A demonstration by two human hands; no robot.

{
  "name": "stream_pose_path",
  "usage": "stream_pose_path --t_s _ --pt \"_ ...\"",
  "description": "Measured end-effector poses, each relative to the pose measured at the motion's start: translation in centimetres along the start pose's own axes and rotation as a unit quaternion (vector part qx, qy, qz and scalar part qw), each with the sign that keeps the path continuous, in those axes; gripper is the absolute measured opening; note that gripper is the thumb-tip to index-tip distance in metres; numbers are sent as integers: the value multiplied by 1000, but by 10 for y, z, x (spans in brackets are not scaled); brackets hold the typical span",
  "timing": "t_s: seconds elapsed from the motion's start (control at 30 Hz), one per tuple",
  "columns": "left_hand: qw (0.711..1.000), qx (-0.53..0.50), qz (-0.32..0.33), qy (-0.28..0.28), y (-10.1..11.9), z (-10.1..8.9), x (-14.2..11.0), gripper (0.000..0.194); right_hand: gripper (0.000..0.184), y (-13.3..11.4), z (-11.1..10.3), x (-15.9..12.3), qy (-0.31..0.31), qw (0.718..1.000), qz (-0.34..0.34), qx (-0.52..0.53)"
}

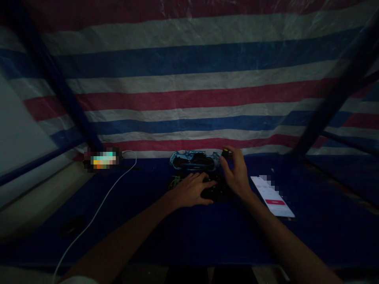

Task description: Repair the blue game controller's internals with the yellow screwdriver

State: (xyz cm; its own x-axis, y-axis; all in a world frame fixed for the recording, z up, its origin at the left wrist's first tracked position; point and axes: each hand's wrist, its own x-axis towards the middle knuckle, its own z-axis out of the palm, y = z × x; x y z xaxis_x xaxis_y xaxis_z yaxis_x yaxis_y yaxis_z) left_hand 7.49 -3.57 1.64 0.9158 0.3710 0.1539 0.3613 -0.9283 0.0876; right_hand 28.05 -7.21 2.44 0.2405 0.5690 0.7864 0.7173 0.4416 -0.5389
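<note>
My left hand (194, 188) lies over a dark, flat part (220, 191) that looks like a toy car chassis. Its fingers are spread, and thin greenish lines show at the part's left end. Between the thumb and fingers of my right hand (237, 173), a small black piece with a yellow top (226, 152) is pinched, raised above the chassis's right end. Just behind the chassis rests a light blue toy car body shell (194, 159) with a dark inside. Dim light and my left hand hide much of the chassis.
A lit phone (274, 199) lies on the blue tabletop (189, 236) to the right. At the back left stands a bright, blurred-out device (103, 159), near a white cable (108, 193). Striped sheeting (189, 94) and blue frame bars (56, 83) enclose the table.
</note>
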Motion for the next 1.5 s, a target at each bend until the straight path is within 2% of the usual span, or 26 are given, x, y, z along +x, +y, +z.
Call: stream_pose_path --t_s 0.27,0.43,0.67,1.03,1.27,1.37,1.5 --pt "1000 3 -5 -5 0 0 -1 67 46 3 -1 -2 -26 999 -23 -12" --pt "1000 -1 -3 -4 0 -1 -1 67 45 -1 -3 -4 -21 998 -51 -28" --pt "1000 -3 -7 -3 1 -1 -1 67 44 1 -3 -2 2 999 -46 -29" --pt "1000 10 -2 1 1 1 -1 67 43 0 -2 -4 -59 997 -41 0" --pt "1000 11 2 4 0 0 -1 69 34 2 -1 -2 5 998 -55 -28" --pt "1000 8 2 1 1 0 -1 69 40 4 -2 -4 5 999 -28 15" --pt "1000 6 -1 5 1 0 0 67 33 4 -3 -3 -9 999 -30 15"
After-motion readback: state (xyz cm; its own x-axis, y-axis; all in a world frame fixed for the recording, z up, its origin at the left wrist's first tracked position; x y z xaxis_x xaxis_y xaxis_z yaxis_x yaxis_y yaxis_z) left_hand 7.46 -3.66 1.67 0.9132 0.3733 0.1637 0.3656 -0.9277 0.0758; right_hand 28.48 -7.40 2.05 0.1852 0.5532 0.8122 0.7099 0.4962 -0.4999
